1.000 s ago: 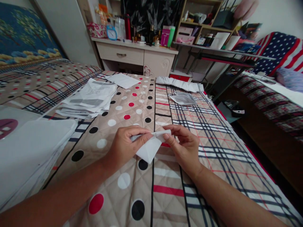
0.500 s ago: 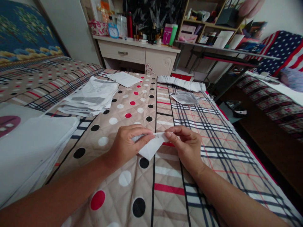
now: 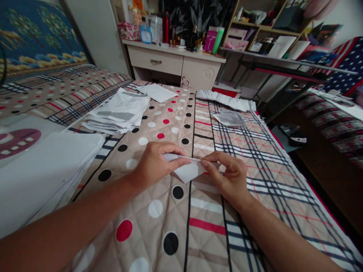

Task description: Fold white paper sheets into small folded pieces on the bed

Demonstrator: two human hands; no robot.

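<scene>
Between my two hands is a small folded piece of white paper (image 3: 187, 172), held just above the bed. My left hand (image 3: 159, 162) pinches its left part between thumb and fingers. The right end of its top edge is pinched by my right hand (image 3: 227, 172). One corner of the paper points down toward me, and the upper edge looks like a thin crease. My fingertips hide both ends of the sheet.
The bedspread (image 3: 154, 230) has dots and plaid. To the left lie a stack of printed sheets (image 3: 119, 109) and a large white bag (image 3: 51, 162). Farther back are a loose white sheet (image 3: 159, 92), a row of folded papers (image 3: 225, 100) and a grey flat packet (image 3: 230, 118). A dresser (image 3: 155, 60) stands behind.
The paper's top edge has become flatter and straighter, with my left fingers farther along it. Both hands still pinch it. The whole view has shifted slightly, so the surroundings appear farther right.
</scene>
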